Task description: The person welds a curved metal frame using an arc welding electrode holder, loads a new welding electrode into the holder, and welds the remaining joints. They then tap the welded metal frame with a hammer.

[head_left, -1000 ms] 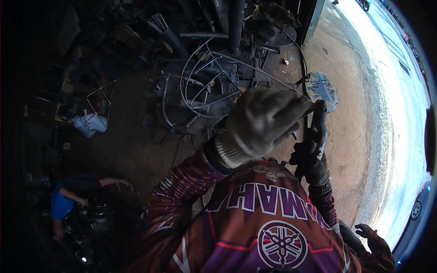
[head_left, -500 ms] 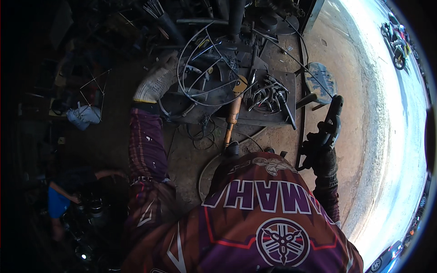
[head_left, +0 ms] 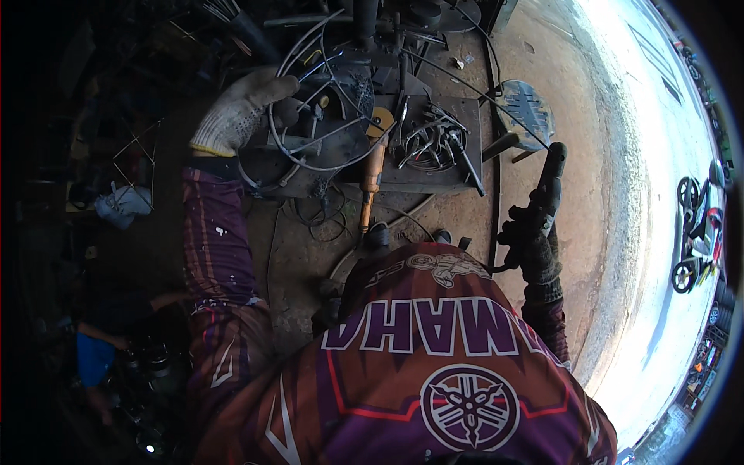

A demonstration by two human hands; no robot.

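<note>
My left hand [head_left: 236, 112], in a pale knitted glove, reaches forward and rests on a round wire-frame piece [head_left: 325, 116] lying on a low metal work plate [head_left: 434, 182]. Whether the fingers grip the wire I cannot tell. My right hand [head_left: 528, 236], in a dark glove, is closed around a black welding electrode holder [head_left: 549, 182] held upright at my right side, away from the plate. An orange-handled angle grinder [head_left: 372, 167] lies on the plate between the two hands.
Bent rods and loose tools [head_left: 434, 139] lie on the plate's right half. A welding mask [head_left: 525, 112] sits on the dirt floor beyond. A person in blue [head_left: 97, 349] crouches at lower left. A motorcycle [head_left: 697, 225] stands outside at right.
My left hand dropped from in front of the camera and went forward-left onto the wire frame. The right hand kept the electrode holder in about the same place.
</note>
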